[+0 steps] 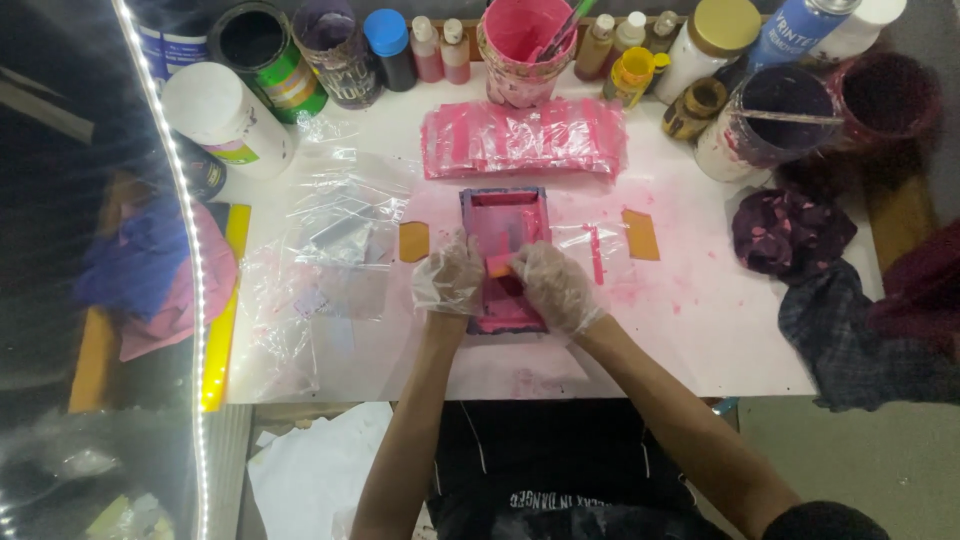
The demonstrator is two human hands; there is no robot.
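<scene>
A small rectangular printing frame (504,205) with a purple rim and pink-inked mesh lies on the white table (690,340). Both my hands wear clear plastic gloves. My left hand (447,277) rests on the frame's left side. Over the mesh, my right hand (553,287) grips a small orange scraper (498,265). A stack of pink-printed clear bags (523,137) lies just behind the frame.
Loose clear plastic bags (325,255) lie at left. Two orange cards (413,241) (640,234) flank the frame. Paint jars, bottles and a pink-stained tub (520,45) line the back edge. Stained rags (792,230) sit at right. An LED-lit strip (190,250) curves along the left.
</scene>
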